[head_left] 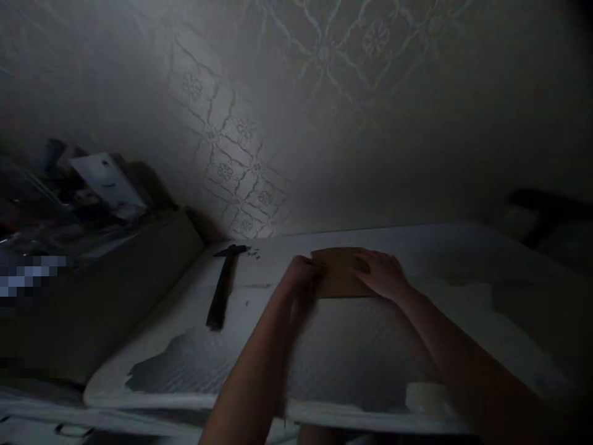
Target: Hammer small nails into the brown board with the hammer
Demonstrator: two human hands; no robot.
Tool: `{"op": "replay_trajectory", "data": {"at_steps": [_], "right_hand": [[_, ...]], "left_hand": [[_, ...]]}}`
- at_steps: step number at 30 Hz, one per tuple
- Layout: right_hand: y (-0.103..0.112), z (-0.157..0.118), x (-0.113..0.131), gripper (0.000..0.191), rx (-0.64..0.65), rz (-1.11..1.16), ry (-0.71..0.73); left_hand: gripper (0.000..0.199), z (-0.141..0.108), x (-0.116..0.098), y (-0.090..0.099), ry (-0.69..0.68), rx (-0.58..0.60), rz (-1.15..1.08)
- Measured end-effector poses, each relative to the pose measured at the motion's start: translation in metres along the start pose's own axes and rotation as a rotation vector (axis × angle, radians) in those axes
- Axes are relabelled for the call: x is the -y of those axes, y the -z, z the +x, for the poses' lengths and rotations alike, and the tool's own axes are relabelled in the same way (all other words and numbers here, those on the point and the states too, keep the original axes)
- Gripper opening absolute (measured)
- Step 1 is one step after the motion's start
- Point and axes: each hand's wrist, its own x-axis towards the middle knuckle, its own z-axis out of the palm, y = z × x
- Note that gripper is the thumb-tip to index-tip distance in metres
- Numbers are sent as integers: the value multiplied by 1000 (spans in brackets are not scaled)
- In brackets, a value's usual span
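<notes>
A flat brown rectangular piece (pixel 341 281) lies on the white worktop near its back, between my two hands. My left hand (pixel 303 275) is closed at the piece's left edge, fingers bent. Over the right part of the piece, my right hand (pixel 382 273) rests with its fingers spread, the thumb apart from the others. To the left, a hammer (pixel 225 287) lies with its head toward the wall and its dark handle toward me. Several tiny dark bits (pixel 254 253), perhaps nails, are beside the hammer head.
A patterned wall (pixel 296 142) rises behind the worktop (pixel 259 309). At the left stands a grey block-like side (pixel 139 278) with a white box (pixel 109 179) and clutter above. A dark object (pixel 546 207) is at the right. A pale roll-like item (pixel 426 397) sits at the front edge.
</notes>
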Motion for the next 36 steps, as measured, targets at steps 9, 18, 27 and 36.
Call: {"op": "replay_trajectory", "data": {"at_steps": [9,18,27,36], "right_hand": [[-2,0,-1,49,-10,7,8],[-4,1,-3,48,-38,8,23],[-4,0,-2,49,-40,9,14],[-4,1,-3,47,-39,13,18]], "left_hand": [[12,-5,-3,0,-8,-17,99],[14,-1,-1,2,-82,-15,154],[17,-3,-2,-2,-162,-60,476],[25,-4,-2,-2,-94,-158,567]]}}
